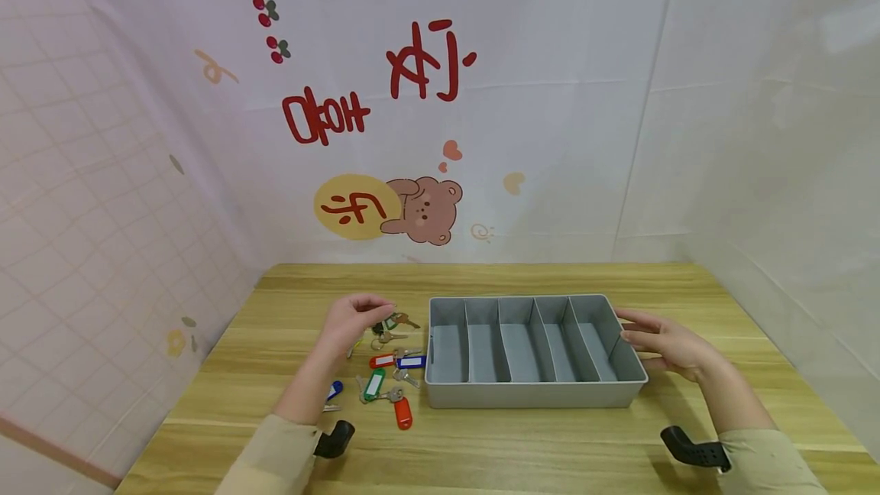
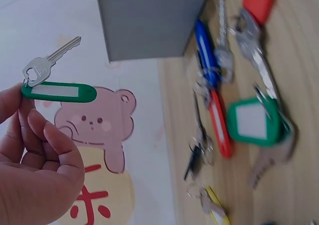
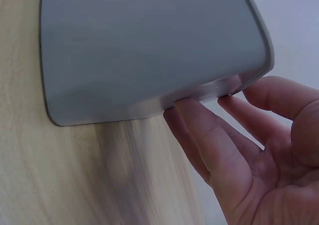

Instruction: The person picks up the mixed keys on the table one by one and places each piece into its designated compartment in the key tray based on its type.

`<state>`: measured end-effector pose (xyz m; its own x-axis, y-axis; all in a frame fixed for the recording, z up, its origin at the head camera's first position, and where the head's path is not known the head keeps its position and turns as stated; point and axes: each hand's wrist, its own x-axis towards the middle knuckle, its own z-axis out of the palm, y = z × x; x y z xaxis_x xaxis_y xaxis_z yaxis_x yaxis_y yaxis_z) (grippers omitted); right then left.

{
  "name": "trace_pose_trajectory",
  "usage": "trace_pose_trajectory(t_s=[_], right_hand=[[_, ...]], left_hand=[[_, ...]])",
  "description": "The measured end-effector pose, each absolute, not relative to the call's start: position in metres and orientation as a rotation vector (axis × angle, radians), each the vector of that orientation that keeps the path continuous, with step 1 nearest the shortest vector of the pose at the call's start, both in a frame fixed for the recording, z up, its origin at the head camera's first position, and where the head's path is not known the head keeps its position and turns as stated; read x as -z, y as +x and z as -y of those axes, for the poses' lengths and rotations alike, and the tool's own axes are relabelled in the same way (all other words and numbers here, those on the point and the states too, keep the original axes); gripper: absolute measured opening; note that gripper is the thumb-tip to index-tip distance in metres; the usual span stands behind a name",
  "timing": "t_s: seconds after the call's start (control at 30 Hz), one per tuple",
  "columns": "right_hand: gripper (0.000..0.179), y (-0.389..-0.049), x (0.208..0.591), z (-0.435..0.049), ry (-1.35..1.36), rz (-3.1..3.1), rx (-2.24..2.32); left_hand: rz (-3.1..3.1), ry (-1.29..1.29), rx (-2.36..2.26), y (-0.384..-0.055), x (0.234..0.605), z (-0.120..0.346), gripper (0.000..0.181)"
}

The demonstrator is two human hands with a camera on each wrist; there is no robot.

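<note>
In the head view, the left hand [image 1: 351, 323] was at the tray's [image 1: 536, 396] nine o'clock, the right hand [image 1: 668, 342] at three. The left wrist view showed it pinching a green tag [image 2: 60, 92] beside its key [image 2: 50, 60], sensibly leaving the face uncovered. In the right, spread fingers touched the tray's end; light pressure seemed best.

A wooden table [image 1: 522, 449] carries tray [image 1: 529, 396] and keys [image 1: 395, 395]
</note>
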<state>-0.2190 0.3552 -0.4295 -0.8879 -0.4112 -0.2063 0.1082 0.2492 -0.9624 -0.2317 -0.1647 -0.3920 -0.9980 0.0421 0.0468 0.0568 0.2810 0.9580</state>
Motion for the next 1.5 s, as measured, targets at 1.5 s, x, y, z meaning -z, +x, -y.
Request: trace_pose_trajectory(t_s=[1.5], right_hand=[[0.065, -0.218, 0.427, -0.352, -0.243, -2.074, 1.731]], left_hand=[[2.412, -0.696, 1.544, -0.235, 0.350, 0.034, 0.005]])
